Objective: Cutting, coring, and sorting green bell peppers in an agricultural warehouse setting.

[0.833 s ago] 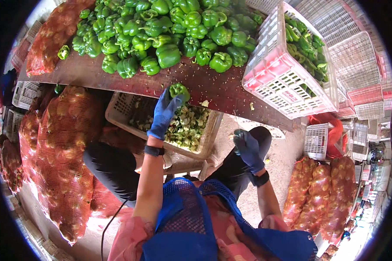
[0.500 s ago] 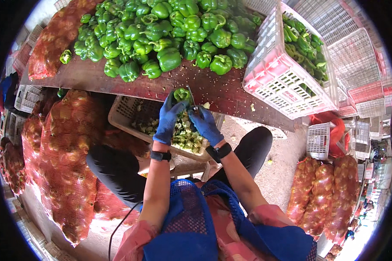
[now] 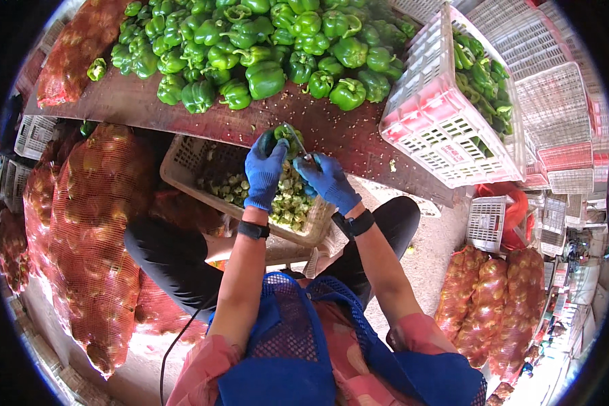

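In a blue glove, my left hand (image 3: 266,169) is closed round a green bell pepper (image 3: 287,137), held just off the near edge of the table. My right hand (image 3: 326,181), gloved too, grips a knife (image 3: 295,139) whose blade lies against the pepper. Under both hands a pale plastic crate (image 3: 176,164) holds cut pepper scraps (image 3: 293,203). A big heap of whole green bell peppers (image 3: 264,78) covers the far part of the reddish-brown table (image 3: 189,122).
On the table's right stands a white and pink crate (image 3: 426,115) of green peppers. Red mesh sacks (image 3: 98,237) fill the left, and more mesh sacks (image 3: 482,298) stand at the right. Stacked crates (image 3: 555,101) rise behind. A single pepper piece (image 3: 97,69) lies at the table's left.
The knife blade has swung from upright beside the pepper to a slant across it. My right hand has shifted slightly right, and the whole view has tilted a little.
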`<state>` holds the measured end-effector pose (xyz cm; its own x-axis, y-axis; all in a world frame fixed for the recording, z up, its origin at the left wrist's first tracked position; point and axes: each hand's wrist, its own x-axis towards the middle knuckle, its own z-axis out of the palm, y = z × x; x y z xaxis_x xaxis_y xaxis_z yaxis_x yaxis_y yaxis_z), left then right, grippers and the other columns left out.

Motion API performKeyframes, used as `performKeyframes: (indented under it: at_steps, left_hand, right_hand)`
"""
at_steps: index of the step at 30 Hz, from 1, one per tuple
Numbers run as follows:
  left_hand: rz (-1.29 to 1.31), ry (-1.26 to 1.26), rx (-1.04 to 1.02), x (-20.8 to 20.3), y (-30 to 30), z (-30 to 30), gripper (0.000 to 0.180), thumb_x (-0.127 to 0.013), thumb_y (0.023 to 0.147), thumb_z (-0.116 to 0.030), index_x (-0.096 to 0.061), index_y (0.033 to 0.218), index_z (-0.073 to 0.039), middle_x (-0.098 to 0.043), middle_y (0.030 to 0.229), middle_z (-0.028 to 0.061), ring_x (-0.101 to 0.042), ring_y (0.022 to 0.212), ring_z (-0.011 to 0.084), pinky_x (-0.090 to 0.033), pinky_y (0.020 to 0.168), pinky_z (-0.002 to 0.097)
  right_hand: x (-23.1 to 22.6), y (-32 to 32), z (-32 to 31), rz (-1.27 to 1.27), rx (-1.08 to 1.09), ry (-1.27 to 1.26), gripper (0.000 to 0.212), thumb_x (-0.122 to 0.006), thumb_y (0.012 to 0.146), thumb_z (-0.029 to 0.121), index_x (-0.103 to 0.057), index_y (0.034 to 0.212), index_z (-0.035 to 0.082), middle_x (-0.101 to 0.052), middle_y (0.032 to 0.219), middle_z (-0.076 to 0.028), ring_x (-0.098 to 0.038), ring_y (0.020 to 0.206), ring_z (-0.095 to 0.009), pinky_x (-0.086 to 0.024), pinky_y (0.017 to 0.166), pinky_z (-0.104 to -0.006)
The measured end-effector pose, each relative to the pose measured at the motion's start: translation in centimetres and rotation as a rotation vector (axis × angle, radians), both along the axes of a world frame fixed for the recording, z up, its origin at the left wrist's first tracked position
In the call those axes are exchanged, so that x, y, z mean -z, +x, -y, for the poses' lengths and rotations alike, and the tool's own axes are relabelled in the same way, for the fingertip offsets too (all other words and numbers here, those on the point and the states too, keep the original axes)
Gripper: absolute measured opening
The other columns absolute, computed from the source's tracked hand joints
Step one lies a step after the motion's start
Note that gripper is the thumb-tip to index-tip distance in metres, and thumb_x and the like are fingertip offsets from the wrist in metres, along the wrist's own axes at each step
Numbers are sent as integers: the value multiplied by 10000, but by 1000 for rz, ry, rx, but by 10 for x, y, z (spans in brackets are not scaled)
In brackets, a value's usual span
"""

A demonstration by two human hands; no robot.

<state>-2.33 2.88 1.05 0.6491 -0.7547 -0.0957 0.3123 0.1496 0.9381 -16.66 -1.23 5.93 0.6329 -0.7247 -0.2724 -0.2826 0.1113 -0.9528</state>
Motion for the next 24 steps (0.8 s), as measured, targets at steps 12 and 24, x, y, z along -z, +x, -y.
performKeyframes:
  at_steps: [12, 24]
  left_hand:
    - [-32, -2, -13, -2, -2, -2, 374, -663, 820, -17, -557, 1175, 40, -629, 1095, 99, -596, 953, 138, -474, 882, 276]
    - [-22, -34, -97, 7, -6, 2, 323, -641, 841, -16, -588, 1156, 26, -649, 1052, 68, -602, 902, 114, -489, 828, 249]
  right_hand:
    - [3, -1, 3, -23, -54, -77, 205, -571, 925, 272, -560, 877, 74, -481, 617, 38, -452, 497, -45, -401, 431, -224]
    - [16, 14, 20, -200, -144, -138, 205, -567, 907, 232, -542, 908, 28, -502, 625, 9, -489, 509, -84, -431, 440, -262]
